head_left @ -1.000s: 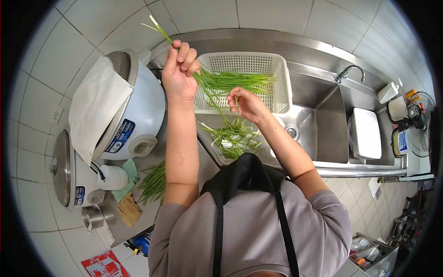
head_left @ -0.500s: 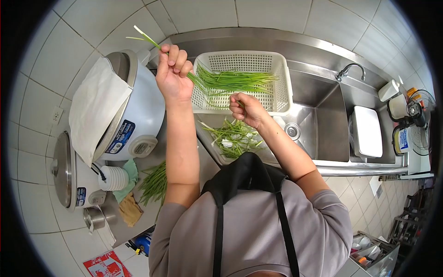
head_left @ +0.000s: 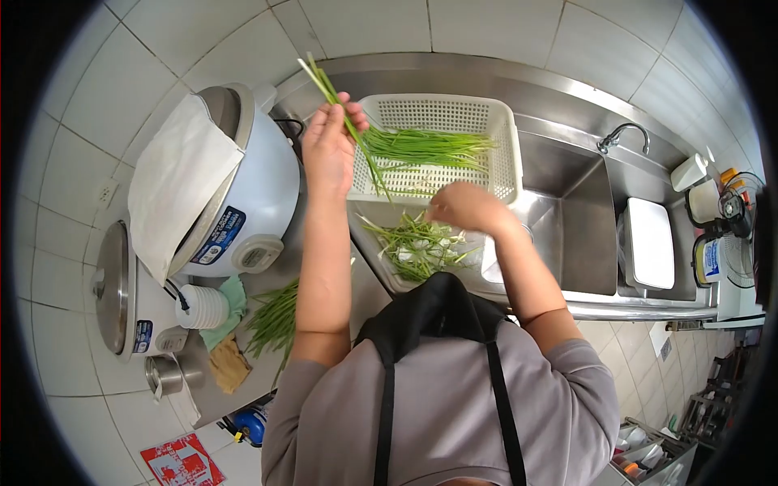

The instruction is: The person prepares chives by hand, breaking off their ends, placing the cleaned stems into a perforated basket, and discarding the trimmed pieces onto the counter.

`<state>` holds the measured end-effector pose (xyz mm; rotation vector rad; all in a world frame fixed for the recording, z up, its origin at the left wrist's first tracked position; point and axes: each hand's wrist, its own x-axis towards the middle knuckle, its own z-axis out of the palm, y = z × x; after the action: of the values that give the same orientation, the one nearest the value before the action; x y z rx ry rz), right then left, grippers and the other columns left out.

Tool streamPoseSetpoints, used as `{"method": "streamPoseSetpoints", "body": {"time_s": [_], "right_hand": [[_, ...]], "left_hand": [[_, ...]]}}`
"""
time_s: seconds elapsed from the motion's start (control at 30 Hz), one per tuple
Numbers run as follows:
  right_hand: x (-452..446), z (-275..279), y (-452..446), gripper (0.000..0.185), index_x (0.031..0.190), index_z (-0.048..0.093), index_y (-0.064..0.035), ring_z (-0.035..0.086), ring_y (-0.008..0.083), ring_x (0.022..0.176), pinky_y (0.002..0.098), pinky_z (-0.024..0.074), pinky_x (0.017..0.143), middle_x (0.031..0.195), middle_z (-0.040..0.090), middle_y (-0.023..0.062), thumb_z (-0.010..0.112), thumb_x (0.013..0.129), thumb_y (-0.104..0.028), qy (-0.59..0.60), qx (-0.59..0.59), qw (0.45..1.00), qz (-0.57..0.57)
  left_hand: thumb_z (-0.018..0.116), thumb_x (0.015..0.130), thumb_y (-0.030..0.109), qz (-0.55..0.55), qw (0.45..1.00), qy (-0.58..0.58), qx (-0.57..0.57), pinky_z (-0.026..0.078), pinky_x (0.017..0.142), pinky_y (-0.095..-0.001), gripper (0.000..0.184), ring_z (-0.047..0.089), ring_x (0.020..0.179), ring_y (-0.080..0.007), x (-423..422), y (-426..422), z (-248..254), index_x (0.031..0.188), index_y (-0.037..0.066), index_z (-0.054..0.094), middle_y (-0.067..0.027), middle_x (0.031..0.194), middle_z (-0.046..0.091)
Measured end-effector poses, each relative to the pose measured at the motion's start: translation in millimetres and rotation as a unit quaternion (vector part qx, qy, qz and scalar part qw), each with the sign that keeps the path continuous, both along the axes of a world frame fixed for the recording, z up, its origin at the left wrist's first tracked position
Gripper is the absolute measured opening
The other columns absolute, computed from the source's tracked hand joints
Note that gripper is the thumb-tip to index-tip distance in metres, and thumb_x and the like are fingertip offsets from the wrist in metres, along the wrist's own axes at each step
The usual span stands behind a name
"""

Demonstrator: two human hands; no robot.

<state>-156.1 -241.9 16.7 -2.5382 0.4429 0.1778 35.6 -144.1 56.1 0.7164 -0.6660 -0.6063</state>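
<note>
My left hand [head_left: 331,154], raised at the basket's left side, is closed on a few thin spring onions [head_left: 322,83]. Their white ends point up and left, and the green tops hang down across the basket. My right hand [head_left: 470,209] is blurred over the right part of a pile of green trimmings [head_left: 413,247]; its fingers are too smeared to read. A white perforated basket [head_left: 514,150] stands behind both hands. Inside it, a bunch of spring onions [head_left: 429,148] lies lengthwise.
More spring onions [head_left: 274,320] lie on the counter beside my left forearm. Two rice cookers [head_left: 279,190] stand at the left, near stacked white cups [head_left: 201,308]. To the right are a steel sink [head_left: 579,235], a faucet [head_left: 620,136] and a white lidded container [head_left: 648,243].
My left hand has shifted right and slightly down, turning the spring onions more upright. My right hand has moved from the basket's front edge down and right to the trimmings.
</note>
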Motion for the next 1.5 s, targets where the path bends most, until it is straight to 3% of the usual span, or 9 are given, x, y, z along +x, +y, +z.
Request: {"method": "streamPoseSetpoints", "body": {"time_s": [0.07,0.23,0.53,0.77,0.9,1.07,1.17,1.27,1.5], "right_hand": [[0.5,17.4,-18.7,0.031,0.08,0.066,-0.0019,0.06,0.0344,0.075,0.0414,0.0457,0.068,0.081,0.062,0.0185,0.058,0.081,-0.032,-0.159,0.01,0.987,-0.032],[26.5,71.9,-22.8,0.022,0.093,0.066,-0.0003,0.057,0.013,0.065,0.0269,0.0443,0.061,0.07,0.058,0.0063,0.064,0.08,-0.018,-0.449,0.061,0.883,-0.125],[55.2,61.4,-39.6,0.016,0.087,0.067,-0.001,0.044,0.0057,0.054,0.02,0.0359,0.049,0.068,0.06,-0.0001,0.068,0.078,-0.014,-0.429,0.379,0.806,-0.149],[52.6,57.6,-35.9,0.012,0.088,0.065,-0.0006,0.048,0.0066,0.057,0.0202,0.0379,0.051,0.082,0.062,0.0029,0.064,0.08,-0.01,-0.404,0.442,0.8,-0.034],[52.4,52.6,-42.6,0.013,0.088,0.065,-0.0014,0.049,0.0064,0.058,0.0202,0.04,0.052,0.072,0.06,0.0011,0.064,0.08,-0.011,-0.453,0.514,0.726,-0.06],[38.1,36.7,-81.1,0.019,0.093,0.062,0.0015,0.047,0.0072,0.057,0.02,0.04,0.053,0.065,0.051,-0.0019,0.063,0.082,-0.014,-0.489,0.544,0.673,-0.108],[30.5,12.8,-101.9,0.018,0.093,0.06,0.0012,0.046,0.0082,0.059,0.0208,0.0386,0.053,0.069,0.052,-0.0012,0.06,0.084,-0.015,-0.479,0.562,0.662,-0.126],[34.8,-17.9,-122.9,0.017,0.092,0.06,-0.0006,0.047,0.0082,0.06,0.0208,0.0389,0.054,0.071,0.053,-0.0004,0.059,0.085,-0.015,-0.451,0.568,0.673,-0.143],[67.1,-79.0,-147.6,0.015,0.091,0.062,-0.005,0.049,0.007,0.062,0.0215,0.0416,0.055,0.074,0.056,-0.0014,0.058,0.083,-0.017,-0.285,0.474,0.812,-0.185]], "left_hand": [[0.049,0.091,0.013,0.022,0.998,-0.017,0.055,0.048,0.076,-0.0289,0.022,0.057,0.081,-0.017,-16.6,-2.2,-3.2,0.107,-0.001,0.053,-0.011,0.093,0.059],[0.052,0.09,0.014,-0.026,0.996,-0.032,0.084,0.049,0.077,-0.0298,0.022,0.06,0.085,-0.0182,-46.1,-13.2,-12.3,0.104,-0.003,0.055,-0.0141,0.095,0.062],[0.051,0.091,0.014,-0.11,0.986,-0.012,0.124,0.049,0.073,-0.0296,0.024,0.06,0.08,-0.0174,-56.7,-6.2,-20.3,0.106,-0.003,0.055,-0.0113,0.092,0.061],[0.053,0.09,0.016,-0.168,0.972,0.009,0.162,0.04,0.056,-0.021,0.024,0.048,0.063,-0.0076,-48.1,16.0,-29.2,0.106,-0.002,0.055,-0.003,0.081,0.056],[0.053,0.089,0.015,-0.136,0.952,-0.079,0.265,0.037,0.052,-0.0181,0.024,0.045,0.06,-0.0044,-46.9,44.7,-28.7,0.102,-0.004,0.057,-0.0017,0.077,0.057],[0.052,0.089,0.013,-0.012,0.887,-0.218,0.407,0.041,0.057,-0.0209,0.02,0.05,0.063,-0.0069,-15.6,128.8,-43.4,0.097,-0.004,0.059,-0.0018,0.074,0.058],[0.053,0.087,0.012,0.094,0.79,-0.344,0.498,0.044,0.061,-0.0257,0.017,0.053,0.065,-0.0136,16.6,195.1,-73.1,0.095,-0.001,0.06,-0.0035,0.077,0.063],[0.057,0.083,0.015,0.08,0.668,-0.394,0.626,0.045,0.073,-0.0313,0.022,0.056,0.079,-0.0232,23.5,242.9,-95.2,0.1,0.002,0.059,-0.0074,0.093,0.062],[0.074,0.063,0.042,0.172,0.586,-0.492,0.62,0.026,0.1,-0.0428,0.08,0.04,0.116,-0.0302,-21.8,251.2,-127.7,0.125,0.003,0.044,-0.013,0.123,0.046]]}}
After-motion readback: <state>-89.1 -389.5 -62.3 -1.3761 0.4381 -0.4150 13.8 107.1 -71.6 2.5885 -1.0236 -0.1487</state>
